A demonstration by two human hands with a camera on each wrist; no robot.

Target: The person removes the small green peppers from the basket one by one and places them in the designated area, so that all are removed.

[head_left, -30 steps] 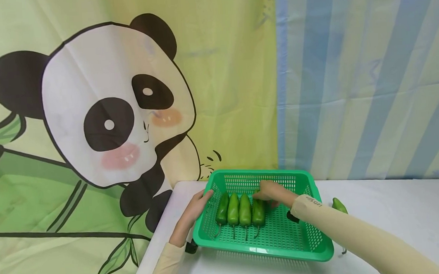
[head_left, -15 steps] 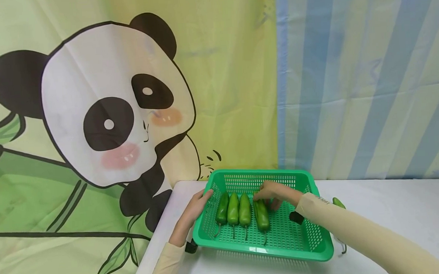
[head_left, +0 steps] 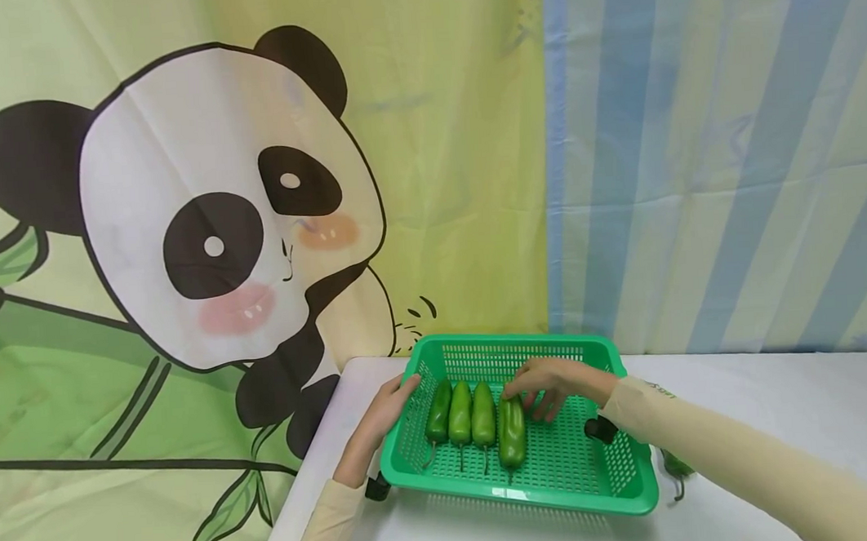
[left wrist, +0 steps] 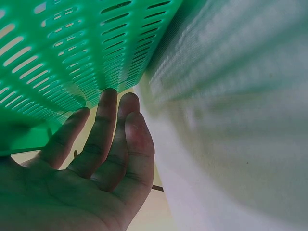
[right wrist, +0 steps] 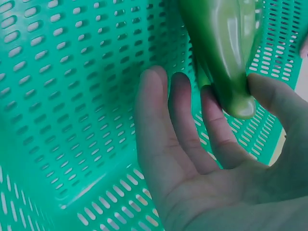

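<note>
A green plastic basket [head_left: 556, 505] with slotted walls sits on the white table. Three green peppers [head_left: 460, 416] lie side by side at its left, stems toward the front. Just right of them, my right hand [head_left: 546, 383] pinches the tip of another green pepper [head_left: 512, 442] between thumb and index finger. In the right wrist view, that tip [right wrist: 238, 101] shows between the fingertips, the other fingers extended apart from it. My left hand [head_left: 391, 405] holds the basket's left rim, thumb over the top. The left wrist view shows its fingers [left wrist: 103, 125] against the outer wall.
One more green pepper [head_left: 677, 464] lies on the table [head_left: 787, 415] right of the basket, mostly hidden behind the right sleeve. A dark wrist camera [head_left: 600, 429] overlaps the basket's right side. A curtain with a panda print [head_left: 231, 191] hangs close behind the table.
The pinched pepper has swung right, then back left, ending slightly nearer the basket's front. My right hand and forearm have shifted right, covering more of the outside pepper. The left hand stays put.
</note>
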